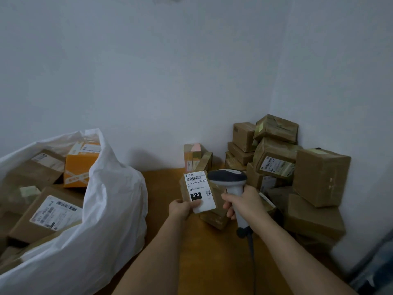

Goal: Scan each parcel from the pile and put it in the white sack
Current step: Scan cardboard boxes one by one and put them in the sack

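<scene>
My left hand (184,208) grips a small brown parcel (200,191) by its lower edge, its white barcode label facing me, thumb on the label. My right hand (244,204) holds the grey-and-white handheld scanner (228,179) by its handle, head right beside the label's upper right corner. The scanner's cable hangs down between my forearms. The pile of brown cardboard parcels (297,171) is stacked in the right corner. The open white sack (110,205) stands at the left, holding several boxes, one orange (79,167).
An orange-brown table surface (165,186) runs between sack and pile. Two small boxes (196,156) stand against the back wall. Another brown parcel (214,220) lies on the table under my held one. White walls close the corner behind and right.
</scene>
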